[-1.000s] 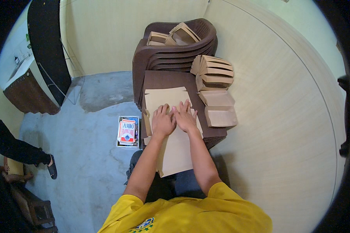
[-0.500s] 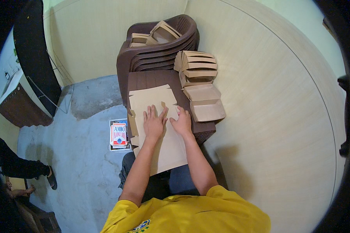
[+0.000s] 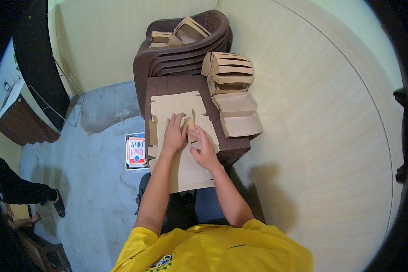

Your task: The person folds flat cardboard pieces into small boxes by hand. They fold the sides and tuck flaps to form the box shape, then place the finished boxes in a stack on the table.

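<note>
A flat brown cardboard box blank (image 3: 192,170) with notched edges and side flaps lies on the dark brown woven-look table (image 3: 167,85), its near end reaching over my lap. A small cardboard flap (image 3: 190,123) stands up from its middle, between my hands. My left hand (image 3: 173,133) rests on the blank to the left of this flap, fingers apart and slightly bent. From the right, my right hand (image 3: 205,152) reaches in with its thumb apart and fingers curved by the flap. Whether the fingertips touch the flap is hard to make out.
Folded cardboard boxes (image 3: 233,75) stand at the table's right, with an open box (image 3: 240,120) before them. More boxes (image 3: 189,32) lie on the stacked brown chairs (image 3: 181,56) behind. A basket of card packs (image 3: 136,152) sits on the floor at left. Another person's leg (image 3: 29,188) shows far left.
My right hand has moved left and nearer to me, onto the blank. My left hand's fingers have bent more. The small flap in the middle now stands up higher.
</note>
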A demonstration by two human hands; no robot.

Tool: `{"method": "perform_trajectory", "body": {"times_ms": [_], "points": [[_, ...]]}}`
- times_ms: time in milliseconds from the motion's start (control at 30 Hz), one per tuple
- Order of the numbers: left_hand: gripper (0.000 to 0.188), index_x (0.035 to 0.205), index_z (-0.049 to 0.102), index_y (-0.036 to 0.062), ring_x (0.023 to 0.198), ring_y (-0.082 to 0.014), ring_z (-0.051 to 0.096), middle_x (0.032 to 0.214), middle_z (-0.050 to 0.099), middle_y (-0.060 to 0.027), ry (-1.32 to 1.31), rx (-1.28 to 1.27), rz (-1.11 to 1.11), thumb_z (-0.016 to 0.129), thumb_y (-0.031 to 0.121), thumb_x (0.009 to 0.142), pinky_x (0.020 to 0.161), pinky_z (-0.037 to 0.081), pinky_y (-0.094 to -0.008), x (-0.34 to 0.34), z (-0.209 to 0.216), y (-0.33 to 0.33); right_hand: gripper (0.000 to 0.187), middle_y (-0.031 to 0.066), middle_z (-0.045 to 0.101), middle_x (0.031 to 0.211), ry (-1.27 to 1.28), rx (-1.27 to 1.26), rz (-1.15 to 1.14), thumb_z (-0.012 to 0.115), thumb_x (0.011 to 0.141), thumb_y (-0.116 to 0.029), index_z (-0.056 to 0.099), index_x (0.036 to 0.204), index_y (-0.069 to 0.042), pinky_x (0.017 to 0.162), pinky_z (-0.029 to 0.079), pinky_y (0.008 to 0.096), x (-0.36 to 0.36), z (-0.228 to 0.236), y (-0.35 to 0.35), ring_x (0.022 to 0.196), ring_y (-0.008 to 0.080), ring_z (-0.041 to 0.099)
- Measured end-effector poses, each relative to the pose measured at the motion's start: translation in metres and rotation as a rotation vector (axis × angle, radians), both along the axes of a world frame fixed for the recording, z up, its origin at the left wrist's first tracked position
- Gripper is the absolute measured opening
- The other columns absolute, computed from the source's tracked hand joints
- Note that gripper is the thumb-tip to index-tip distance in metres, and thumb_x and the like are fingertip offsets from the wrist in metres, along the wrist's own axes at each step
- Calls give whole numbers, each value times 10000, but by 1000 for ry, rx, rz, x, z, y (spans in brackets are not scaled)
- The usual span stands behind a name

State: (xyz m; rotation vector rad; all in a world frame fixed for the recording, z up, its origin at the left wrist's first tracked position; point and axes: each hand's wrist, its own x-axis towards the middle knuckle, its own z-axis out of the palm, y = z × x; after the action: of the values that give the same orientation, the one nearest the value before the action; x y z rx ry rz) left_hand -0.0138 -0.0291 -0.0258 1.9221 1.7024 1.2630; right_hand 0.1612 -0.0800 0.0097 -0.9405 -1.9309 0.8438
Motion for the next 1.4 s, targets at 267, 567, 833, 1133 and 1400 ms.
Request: {"method": "perform_trajectory", "body": {"times_ms": [267,567,833,1133,1400], "points": [[247,1245,743,109,1497,-530,446,1505,571,-298,150,-51,26,660,213,1037,1279,282,-644,6,6,-2,1035,233,366,1727,-634,74,-188,605,1058,-463,-8,1695,76,1325,171,594,2,3,-31,1592,430,358],[423,1394,727,153,1535,-513,405,1576,523,-292,289,-42,-35,696,324,1008,1294,261,-635,2,-1,-3,1011,194,203,1804,-785,-49,-264,398,1084,-692,49,1733,0,1309,12,678,-12,5,-18,1672,393,162],[413,1406,718,152,1558,-496,381,1613,496,-286,315,-35,1,651,310,1030,1307,262,-599,5,-2,-4,977,289,152,1788,-827,-169,-252,345,1078,-732,153,1740,-39,1307,6,682,-22,25,25,1679,389,136],[416,1421,707,161,1568,-475,371,1622,493,-275,373,-59,34,631,278,1029,1322,259,-561,9,-4,-2,922,293,167,1783,-988,-127,-262,316,1104,-691,158,1740,-42,1309,-2,676,-16,27,-1,1677,370,163],[518,1492,669,191,1604,-452,318,1673,436,-268,415,-128,2,613,426,1034,1341,218,-539,4,15,-8,864,255,309,1752,-603,-282,-224,476,1072,-653,354,1693,-64,1289,216,630,14,38,30,1655,399,210]]}}
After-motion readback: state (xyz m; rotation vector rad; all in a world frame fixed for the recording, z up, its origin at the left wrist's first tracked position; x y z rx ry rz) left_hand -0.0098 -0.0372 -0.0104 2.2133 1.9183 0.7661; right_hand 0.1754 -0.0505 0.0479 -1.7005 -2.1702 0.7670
